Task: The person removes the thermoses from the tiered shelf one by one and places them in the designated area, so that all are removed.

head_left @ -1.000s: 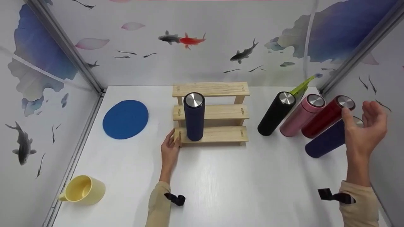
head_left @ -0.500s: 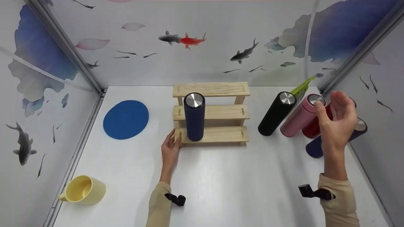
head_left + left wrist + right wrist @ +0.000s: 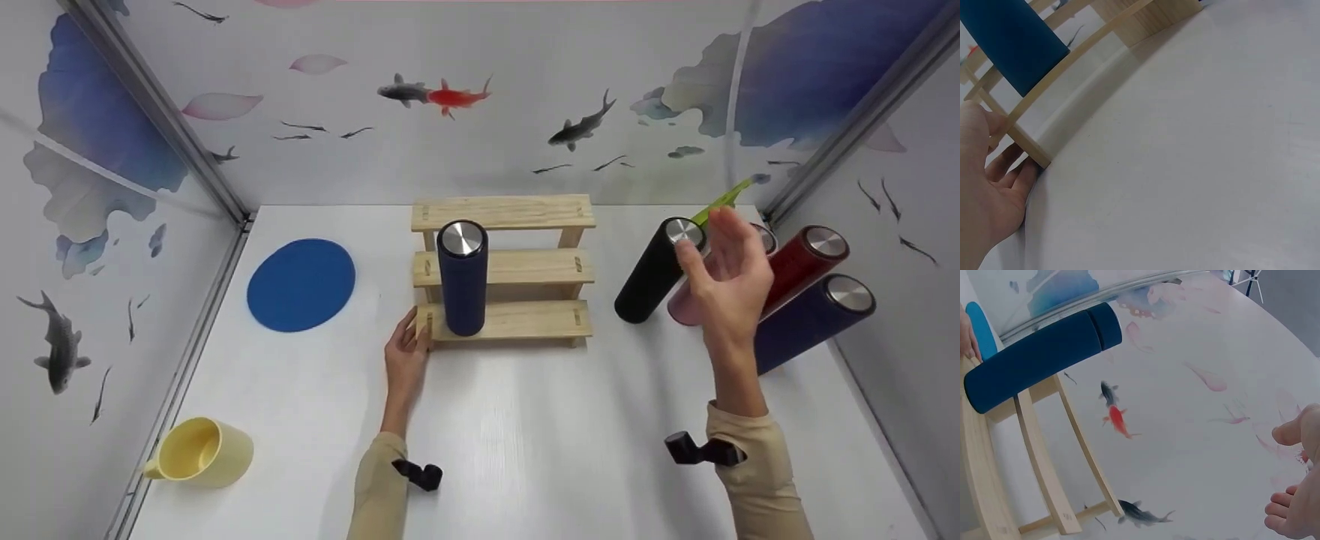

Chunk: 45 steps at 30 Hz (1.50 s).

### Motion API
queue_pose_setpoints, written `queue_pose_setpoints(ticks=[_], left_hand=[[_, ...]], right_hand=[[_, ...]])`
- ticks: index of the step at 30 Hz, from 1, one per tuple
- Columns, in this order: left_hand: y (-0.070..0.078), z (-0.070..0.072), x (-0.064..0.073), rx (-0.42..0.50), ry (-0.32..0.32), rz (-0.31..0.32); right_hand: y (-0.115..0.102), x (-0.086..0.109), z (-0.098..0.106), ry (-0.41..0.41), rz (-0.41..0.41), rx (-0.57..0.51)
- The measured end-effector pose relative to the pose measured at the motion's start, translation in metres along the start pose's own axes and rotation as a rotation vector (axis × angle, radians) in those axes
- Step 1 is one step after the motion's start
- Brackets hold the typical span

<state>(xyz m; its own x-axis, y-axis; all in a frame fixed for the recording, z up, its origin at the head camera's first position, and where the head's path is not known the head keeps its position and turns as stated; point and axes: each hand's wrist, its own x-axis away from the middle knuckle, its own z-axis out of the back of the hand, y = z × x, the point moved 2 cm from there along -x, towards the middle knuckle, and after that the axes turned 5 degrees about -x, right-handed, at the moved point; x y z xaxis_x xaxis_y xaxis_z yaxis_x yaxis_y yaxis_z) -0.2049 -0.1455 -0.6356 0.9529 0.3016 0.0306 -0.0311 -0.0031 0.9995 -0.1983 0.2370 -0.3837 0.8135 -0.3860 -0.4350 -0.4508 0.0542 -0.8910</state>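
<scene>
A three-step wooden shelf (image 3: 532, 321) stands mid-table, with a dark blue thermos (image 3: 463, 292) upright on its lowest step. My left hand (image 3: 406, 356) holds that step's left end; in the left wrist view the thumb lies by the plank and the fingers reach the leg. Over on the right, my right hand (image 3: 731, 292) is raised with nothing in it, its thumb apart from the fingers. It partly covers a pink thermos (image 3: 684, 309). Beside it are a black thermos (image 3: 646, 279), a red thermos (image 3: 798, 262) and another dark blue thermos (image 3: 806, 322).
A blue round mat (image 3: 301, 285) lies at the back left, and a yellow mug (image 3: 217, 454) sits at the front left. Something yellow-green (image 3: 724, 199) leans behind the black thermos. Printed walls enclose the white table (image 3: 517, 435) at the back and sides.
My right hand has moved left, from beside the red and dark blue thermoses to over the pink one, uncovering those two. My left hand stays at the shelf.
</scene>
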Motion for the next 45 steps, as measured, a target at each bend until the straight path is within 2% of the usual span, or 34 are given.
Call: queue_pose_setpoints(ticks=[11,20,27,30,34,45], left_hand=[[0.0,0.0,0.002,-0.019,0.009,-0.018],[-0.001,0.0,0.002,-0.009,0.009,0.021],[0.0,-0.001,0.003,-0.012,-0.004,0.029],[0.001,0.0,0.003,-0.009,0.004,0.013],[0.002,-0.001,0.003,0.0,0.017,-0.017],[0.002,0.0,0.004,-0.026,0.005,-0.001]], right_hand=[[0.013,0.019,-0.043,-0.109,-0.009,-0.008],[0.01,0.027,-0.087,-0.254,-0.004,-0.021],[0.012,0.036,-0.116,-0.35,-0.065,-0.062],[0.015,0.04,-0.126,-0.392,-0.085,-0.067],[0.021,0.047,-0.138,-0.428,-0.112,-0.086],[0.035,0.059,-0.17,-0.515,-0.183,-0.121]])
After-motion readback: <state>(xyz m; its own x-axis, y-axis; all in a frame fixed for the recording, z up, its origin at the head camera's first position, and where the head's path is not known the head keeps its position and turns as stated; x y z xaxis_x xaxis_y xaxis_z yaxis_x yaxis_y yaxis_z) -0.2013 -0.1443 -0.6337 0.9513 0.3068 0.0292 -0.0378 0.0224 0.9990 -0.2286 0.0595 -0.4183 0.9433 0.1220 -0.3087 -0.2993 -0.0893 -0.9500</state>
